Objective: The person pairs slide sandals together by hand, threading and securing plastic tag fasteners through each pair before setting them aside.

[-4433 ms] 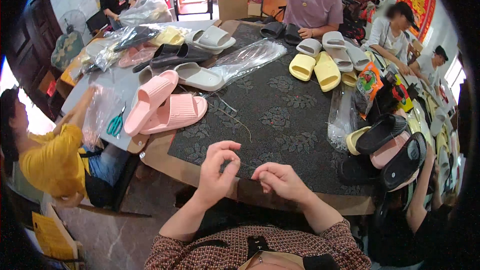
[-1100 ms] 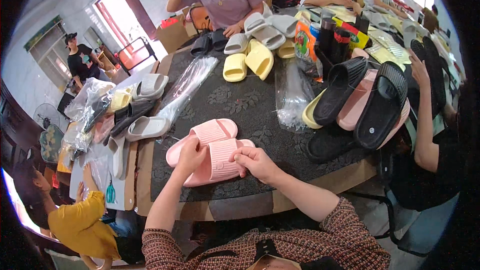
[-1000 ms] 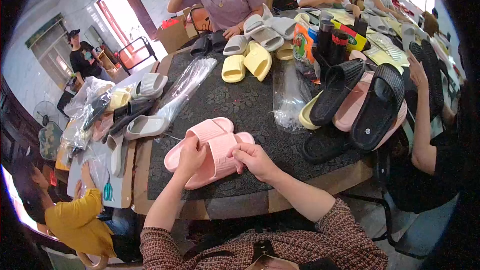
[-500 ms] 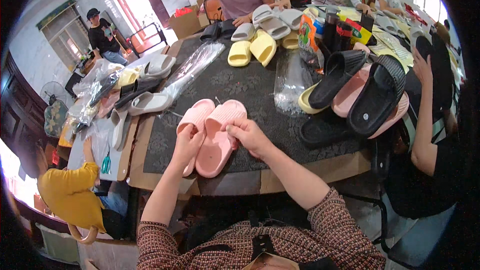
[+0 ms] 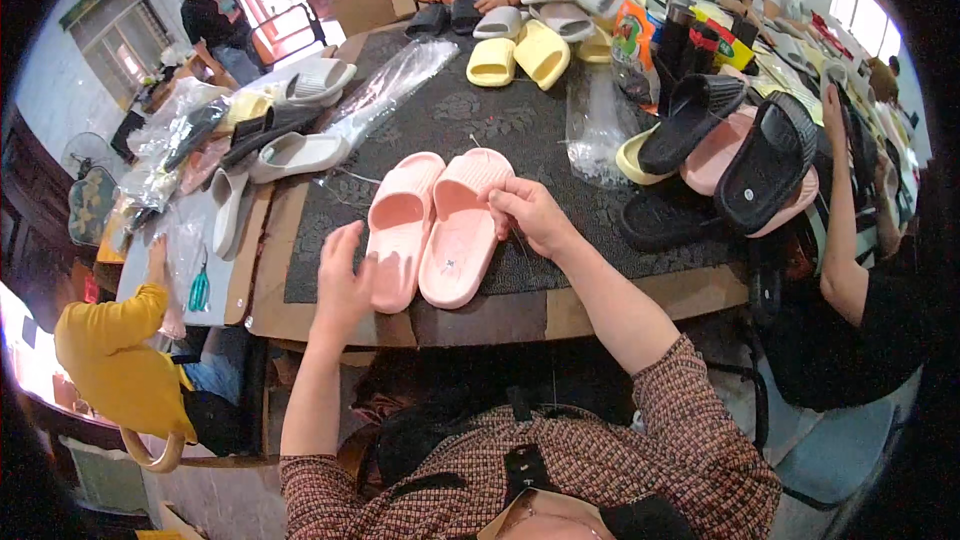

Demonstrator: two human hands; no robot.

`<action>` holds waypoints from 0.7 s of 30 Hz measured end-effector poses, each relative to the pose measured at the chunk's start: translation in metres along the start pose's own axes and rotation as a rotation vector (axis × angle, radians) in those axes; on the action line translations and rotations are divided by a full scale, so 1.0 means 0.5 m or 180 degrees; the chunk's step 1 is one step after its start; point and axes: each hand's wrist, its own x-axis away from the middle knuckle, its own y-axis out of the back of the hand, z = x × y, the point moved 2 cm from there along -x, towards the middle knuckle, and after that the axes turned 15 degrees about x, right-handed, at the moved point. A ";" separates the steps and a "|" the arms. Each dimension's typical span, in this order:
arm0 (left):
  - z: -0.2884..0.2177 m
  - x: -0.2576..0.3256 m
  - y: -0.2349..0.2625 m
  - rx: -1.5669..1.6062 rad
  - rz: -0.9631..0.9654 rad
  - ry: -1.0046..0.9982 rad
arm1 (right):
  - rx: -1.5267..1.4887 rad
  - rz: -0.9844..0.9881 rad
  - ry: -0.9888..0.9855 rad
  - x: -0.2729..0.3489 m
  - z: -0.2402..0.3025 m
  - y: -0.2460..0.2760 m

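A pair of pink slide slippers lies side by side on the dark patterned table cover in front of me, toes pointing away. My left hand is beside the left pink slipper, its fingers apart and holding nothing. My right hand is closed at the right pink slipper, thumb and fingers at the outer edge of its ribbed strap. Part of that grip is hidden behind the fingers. A thin strand stands up from the right slipper's strap.
Black slippers and pink ones are piled at the right. Yellow slippers and grey ones sit at the far side. Clear plastic bags lie left of centre, near more slippers. Teal scissors are by a co-worker in yellow. Others sit around the table.
My left hand has let go of the left slipper and moved back and to the left. The right hand stays at the right slipper's strap. The pair now sits slightly apart at the toes.
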 end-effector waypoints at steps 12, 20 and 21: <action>0.012 -0.061 0.022 0.0613 0.0054 -0.0090 | -0.0159 0.0175 -0.0177 -0.004 -0.004 -0.005; -0.074 -0.173 -0.119 0.0315 0.0207 -0.1985 | 0.0251 0.0423 -0.0409 0.016 0.032 -0.004; -0.081 -0.168 -0.136 0.0171 0.0471 -0.2416 | 0.0216 0.0455 -0.0452 0.017 0.033 -0.012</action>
